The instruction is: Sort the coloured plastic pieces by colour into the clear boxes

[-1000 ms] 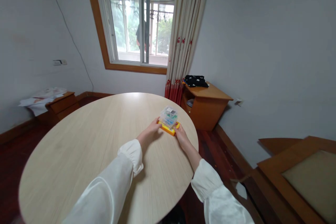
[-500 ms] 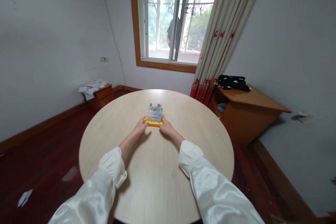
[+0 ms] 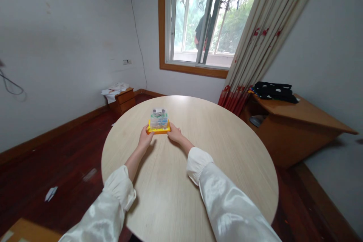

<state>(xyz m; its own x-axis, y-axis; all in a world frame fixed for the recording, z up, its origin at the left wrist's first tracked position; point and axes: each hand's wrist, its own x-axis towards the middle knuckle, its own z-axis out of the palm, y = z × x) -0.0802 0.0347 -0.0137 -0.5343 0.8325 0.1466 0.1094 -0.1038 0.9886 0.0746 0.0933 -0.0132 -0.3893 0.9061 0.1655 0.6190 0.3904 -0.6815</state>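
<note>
Over the far half of the round table [image 3: 181,181], a shallow yellow tray [image 3: 152,130] is held level between my two hands. Stacked on it are clear plastic boxes [image 3: 159,121] with small blue and green items inside, too small to name. My left hand [image 3: 145,136] is closed around the tray's near left corner. The near right corner is gripped by my right hand [image 3: 174,133], fingers wrapped along the side. Whether the tray rests on the tabletop or hovers just above it, I cannot tell.
A small wooden cabinet [image 3: 126,100] with papers stands at the back left. At the right is a wooden desk [image 3: 300,128] with dark folded cloth [image 3: 275,91]. A curtain [image 3: 263,34] hangs beside the window [image 3: 204,19]. A brown box-like edge [image 3: 31,230] shows at the lower left.
My view has turned a little to the left. Both hands have moved left across the table with the yellow tray and its boxes, keeping their grip.
</note>
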